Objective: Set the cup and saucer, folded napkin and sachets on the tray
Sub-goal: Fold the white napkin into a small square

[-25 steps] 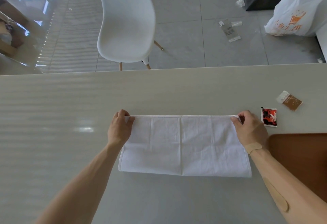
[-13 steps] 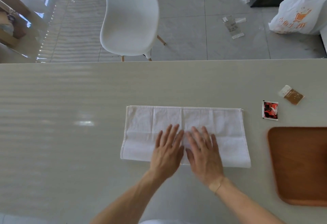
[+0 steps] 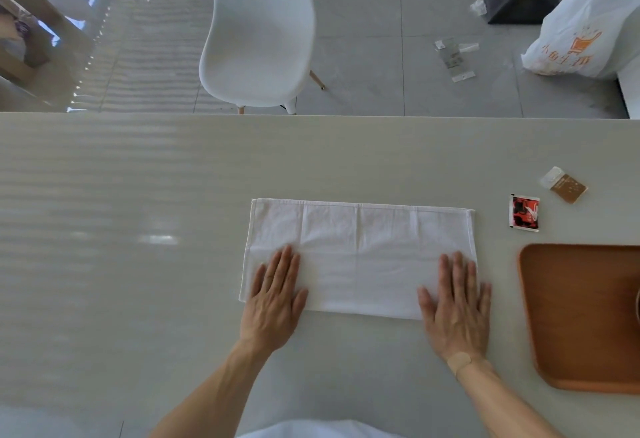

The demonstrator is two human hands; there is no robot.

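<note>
Napkin (image 3: 358, 257) folded flat on table (image 3: 138, 264), left hand (image 3: 273, 302) and right hand (image 3: 457, 309) pressing near corners, palms down, fingers straight, grip released

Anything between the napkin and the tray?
Nothing visible. The napkin lies flat under both hands; bare table separates its right edge from the wooden tray. The red sachet sits beyond that gap.

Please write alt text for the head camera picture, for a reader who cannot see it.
Two open hands, left hand and right hand, press flat on the ends of a folded white napkin on a pale table. To its right lie two sachets and a wooden tray.
</note>
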